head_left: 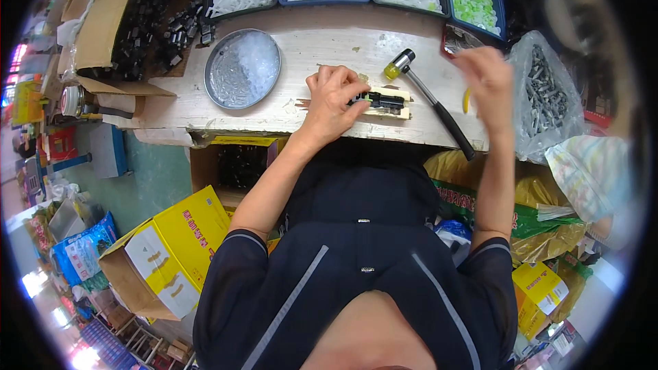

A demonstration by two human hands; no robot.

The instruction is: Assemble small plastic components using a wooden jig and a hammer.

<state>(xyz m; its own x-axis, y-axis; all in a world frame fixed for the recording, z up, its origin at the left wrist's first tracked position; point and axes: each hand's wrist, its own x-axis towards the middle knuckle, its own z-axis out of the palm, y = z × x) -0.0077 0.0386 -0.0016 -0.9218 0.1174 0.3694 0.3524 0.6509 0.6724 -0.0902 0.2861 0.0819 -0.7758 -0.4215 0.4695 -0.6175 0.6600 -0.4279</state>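
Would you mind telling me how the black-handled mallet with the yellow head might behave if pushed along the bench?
The black-handled mallet with the yellow head probably pivots rather than rolls, its crosswise head blocking it. It looks head-heavy, and its grip end overhangs the pale wooden bench, so it could tip off.

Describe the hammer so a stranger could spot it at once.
On the pale wooden workbench, look just right of the left hand pressing a small black part. The black-handled mallet lies diagonally there, the only tool with a yellow head.

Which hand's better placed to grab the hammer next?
Right, probably. The right hand is free, raised just right of the hammer. The left hand is pressing the black part onto its wooden block.
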